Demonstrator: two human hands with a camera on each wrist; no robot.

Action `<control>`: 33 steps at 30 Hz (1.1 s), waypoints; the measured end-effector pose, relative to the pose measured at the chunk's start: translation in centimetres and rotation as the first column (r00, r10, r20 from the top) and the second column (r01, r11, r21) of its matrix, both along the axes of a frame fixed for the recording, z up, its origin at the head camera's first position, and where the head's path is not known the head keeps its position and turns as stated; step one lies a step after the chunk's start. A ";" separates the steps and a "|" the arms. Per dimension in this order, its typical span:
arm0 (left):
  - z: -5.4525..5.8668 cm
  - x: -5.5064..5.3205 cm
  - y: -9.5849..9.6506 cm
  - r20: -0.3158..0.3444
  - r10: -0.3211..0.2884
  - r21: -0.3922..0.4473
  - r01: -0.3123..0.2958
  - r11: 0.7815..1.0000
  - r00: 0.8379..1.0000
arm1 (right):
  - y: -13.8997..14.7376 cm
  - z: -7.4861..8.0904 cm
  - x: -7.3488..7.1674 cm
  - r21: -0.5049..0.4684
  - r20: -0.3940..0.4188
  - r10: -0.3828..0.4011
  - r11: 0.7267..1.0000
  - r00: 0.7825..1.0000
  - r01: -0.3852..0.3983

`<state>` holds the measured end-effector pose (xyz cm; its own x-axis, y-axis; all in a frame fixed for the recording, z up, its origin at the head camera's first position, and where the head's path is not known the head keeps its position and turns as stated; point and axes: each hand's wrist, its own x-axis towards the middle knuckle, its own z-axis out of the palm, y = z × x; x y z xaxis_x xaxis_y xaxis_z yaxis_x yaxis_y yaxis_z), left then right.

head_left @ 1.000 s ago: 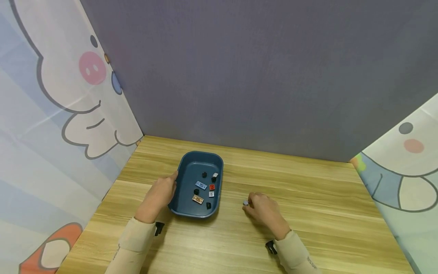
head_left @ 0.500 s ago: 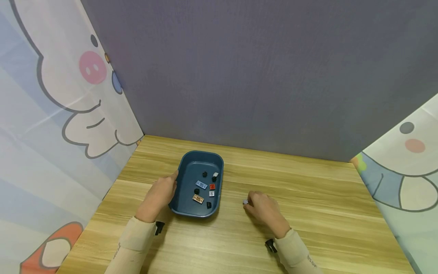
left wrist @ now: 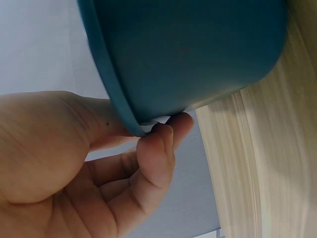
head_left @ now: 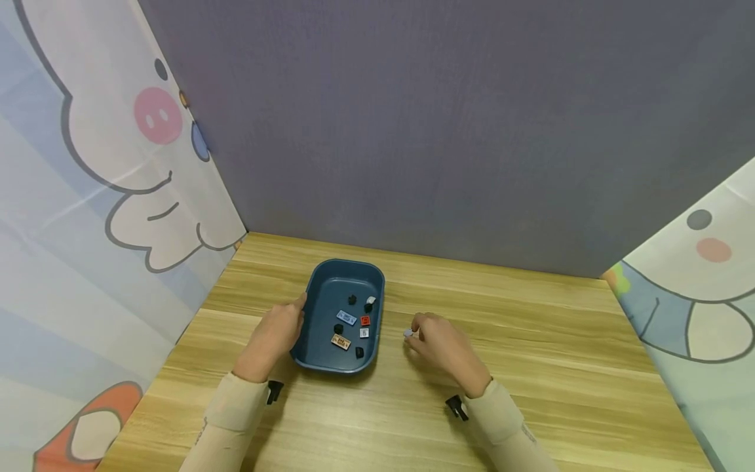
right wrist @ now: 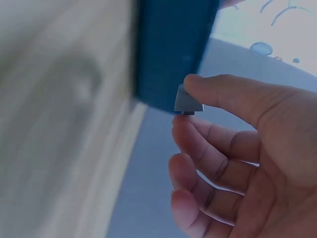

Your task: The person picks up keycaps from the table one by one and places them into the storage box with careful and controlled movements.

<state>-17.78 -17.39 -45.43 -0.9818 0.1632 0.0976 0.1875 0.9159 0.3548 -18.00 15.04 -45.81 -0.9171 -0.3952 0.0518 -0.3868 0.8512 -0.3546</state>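
A dark blue tray (head_left: pixel 315 351) stands on the wooden table, and my left hand (head_left: pixel 272 337) grips its left rim. In the left wrist view the thumb lies at the rim, while curled fingers (left wrist: pixel 154 161) press beneath it. To the right of the tray, my right hand (head_left: pixel 444 344) pinches a small light-grey keycap (right wrist: pixel 188 101) between thumb and index finger, its stem pointing to the index fingertip. The other fingers of that hand are loosely bent. Inside the tray lie a light-blue wide keycap (head_left: pixel 347 318), a tan wide keycap (head_left: pixel 340 341), a red keycap (head_left: pixel 365 320) and a white keycap (head_left: pixel 364 333).
Several black keycaps (head_left: pixel 339 329) and another white piece (head_left: pixel 371 300) lie scattered in the tray. A grey panel (head_left: pixel 425 144) rises behind the table (head_left: pixel 531 347). Cartoon-printed cloths hang at the left and right sides.
My right hand has moved left and slightly away from me, toward the tray, with the keycap still pinched. The left hand and the tray stay put.
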 end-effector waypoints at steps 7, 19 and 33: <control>-0.2 0.0 -0.1 0.003 -0.002 -0.005 0.002 1.000 1.000 | -3.0 2.1 -0.7 0.012 -0.033 0.069 0.998 0.997 -0.069; -0.1 0.1 0.1 -0.001 -0.014 0.007 0.014 1.000 1.000 | -7.0 2.5 -1.5 -0.015 -0.025 0.156 0.988 0.987 -0.156; -0.3 0.1 0.2 -0.021 -0.021 0.010 0.022 1.000 1.000 | -7.3 1.9 -1.6 -0.090 -0.029 0.168 0.981 0.985 -0.170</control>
